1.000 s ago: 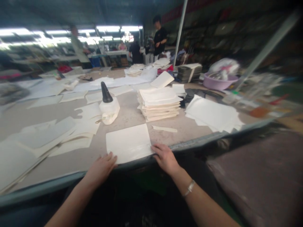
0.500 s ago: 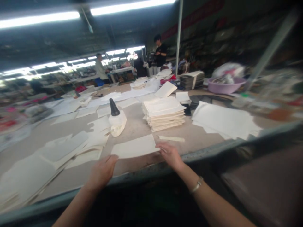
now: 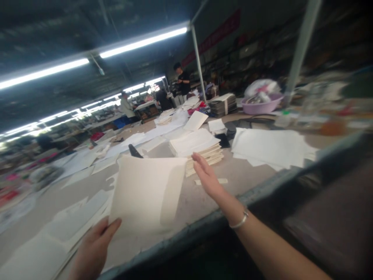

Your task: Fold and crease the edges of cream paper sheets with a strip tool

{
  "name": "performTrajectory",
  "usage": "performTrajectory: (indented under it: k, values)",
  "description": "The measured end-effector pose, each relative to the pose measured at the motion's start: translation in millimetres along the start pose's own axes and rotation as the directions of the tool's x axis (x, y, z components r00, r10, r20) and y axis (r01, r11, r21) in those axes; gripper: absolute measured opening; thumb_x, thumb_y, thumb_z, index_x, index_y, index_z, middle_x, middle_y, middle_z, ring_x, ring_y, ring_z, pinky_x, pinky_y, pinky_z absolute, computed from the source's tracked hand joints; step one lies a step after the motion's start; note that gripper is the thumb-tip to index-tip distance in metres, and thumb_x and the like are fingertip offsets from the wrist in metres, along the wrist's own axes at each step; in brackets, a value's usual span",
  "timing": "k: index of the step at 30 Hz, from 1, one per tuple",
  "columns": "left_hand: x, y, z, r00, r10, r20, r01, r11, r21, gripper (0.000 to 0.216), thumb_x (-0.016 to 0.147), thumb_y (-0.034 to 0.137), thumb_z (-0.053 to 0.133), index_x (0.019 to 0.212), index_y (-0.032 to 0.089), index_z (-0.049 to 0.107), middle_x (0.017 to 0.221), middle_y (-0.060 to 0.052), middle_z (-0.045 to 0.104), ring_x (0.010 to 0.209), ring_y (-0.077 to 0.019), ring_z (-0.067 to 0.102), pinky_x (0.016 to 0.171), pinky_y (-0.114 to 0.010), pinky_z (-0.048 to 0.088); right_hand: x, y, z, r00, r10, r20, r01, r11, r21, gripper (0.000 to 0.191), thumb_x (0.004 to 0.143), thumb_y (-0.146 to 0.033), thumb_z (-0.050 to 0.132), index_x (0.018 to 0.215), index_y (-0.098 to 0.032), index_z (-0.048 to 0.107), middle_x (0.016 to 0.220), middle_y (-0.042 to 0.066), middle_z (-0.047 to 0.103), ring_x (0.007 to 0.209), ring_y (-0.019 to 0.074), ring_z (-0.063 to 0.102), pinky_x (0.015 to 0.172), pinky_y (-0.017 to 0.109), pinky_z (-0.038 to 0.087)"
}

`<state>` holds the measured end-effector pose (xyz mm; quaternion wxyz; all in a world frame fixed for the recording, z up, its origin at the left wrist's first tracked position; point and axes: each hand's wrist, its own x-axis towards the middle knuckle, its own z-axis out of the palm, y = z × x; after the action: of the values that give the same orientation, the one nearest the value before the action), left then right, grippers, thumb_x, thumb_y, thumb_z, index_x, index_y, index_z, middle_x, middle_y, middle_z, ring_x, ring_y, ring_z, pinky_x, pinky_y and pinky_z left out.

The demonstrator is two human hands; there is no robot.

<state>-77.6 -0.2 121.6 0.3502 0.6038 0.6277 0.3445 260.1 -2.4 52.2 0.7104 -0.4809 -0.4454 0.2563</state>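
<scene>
My left hand (image 3: 93, 249) pinches the near bottom corner of a cream sheet (image 3: 147, 192), thumb on its face; sheet lifted off the table (image 3: 204, 202) and tilted up toward me. My right hand (image 3: 205, 175) is open, fingers straight, palm facing the sheet's right edge, just beside it, gripping nothing. Bracelet (image 3: 240, 221) on that wrist.

Under and left of the sheet: loose white pieces (image 3: 72, 217) spread flat over the tabletop. Behind the sheet's top edge, the black tip of a bottle (image 3: 134, 151), body hidden. Just beyond my right fingers, a squared stack of cream sheets (image 3: 198, 147); a narrow strip (image 3: 218, 181) lies near its front. Right of the stack, a fanned pile of white sheets (image 3: 271, 147).

Farther: a lilac basin (image 3: 260, 105), dark stacked pads (image 3: 223, 104). At the far end, a person in black (image 3: 182, 81) stands.
</scene>
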Motion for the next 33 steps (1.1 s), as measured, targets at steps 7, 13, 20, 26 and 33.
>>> performTrajectory:
  k: [7,13,20,26,33]
  values:
    - [-31.9,-63.6,41.5,0.928,-0.346,0.139,0.372,0.830,-0.415,0.036,0.054,0.034,0.080,0.084,0.020,0.065,0.076,-0.002,0.071,0.071,-0.0234,0.066,0.062,-0.030,0.055,-49.9,34.0,4.7,0.751,0.354,0.557,-0.559,0.790,0.252,0.055,0.083,-0.059,0.055,0.123,-0.022,0.058,0.113,0.009,0.067,0.099,0.0202,0.064,0.079,0.034,0.054]
    - [-52.9,-103.0,77.2,0.865,-0.448,0.227,0.499,0.716,-0.488,0.032,0.072,0.026,0.072,0.102,0.019,0.063,0.088,-0.006,0.073,0.087,-0.0270,0.069,0.071,-0.037,0.058,-55.5,28.7,14.2,0.779,0.451,0.436,-0.559,0.815,0.155,0.030,0.063,-0.044,0.076,0.075,-0.017,0.069,0.067,-0.001,0.066,0.060,0.0113,0.058,0.058,0.023,0.049]
    - [-61.8,-97.1,86.6,0.827,-0.464,0.317,0.562,0.688,-0.458,0.032,0.083,0.020,0.061,0.115,0.016,0.059,0.091,-0.007,0.073,0.085,-0.0233,0.070,0.074,-0.034,0.058,-55.2,38.3,6.3,0.803,0.522,0.289,-0.546,0.837,0.005,0.013,0.065,-0.029,0.069,0.066,-0.017,0.064,0.056,-0.004,0.058,0.050,0.0083,0.051,0.049,0.020,0.043]
    - [-65.1,-98.4,87.7,0.815,-0.441,0.375,0.577,0.674,-0.461,0.038,0.083,0.024,0.062,0.119,0.015,0.057,0.094,-0.008,0.072,0.084,-0.0228,0.069,0.073,-0.033,0.058,-53.3,33.7,8.5,0.786,0.568,0.247,-0.566,0.820,-0.085,0.010,0.066,-0.025,0.065,0.063,-0.017,0.061,0.051,-0.005,0.055,0.046,0.0077,0.049,0.046,0.019,0.040]
    - [-70.2,-102.4,89.0,0.817,-0.393,0.421,0.569,0.669,-0.478,0.052,0.074,0.032,0.072,0.121,0.015,0.057,0.099,-0.010,0.072,0.089,-0.0258,0.068,0.078,-0.036,0.057,-53.0,34.7,6.1,0.821,0.510,0.256,-0.494,0.860,-0.126,0.014,0.066,-0.030,0.064,0.063,-0.018,0.058,0.051,-0.006,0.052,0.048,0.0088,0.048,0.048,0.021,0.037]
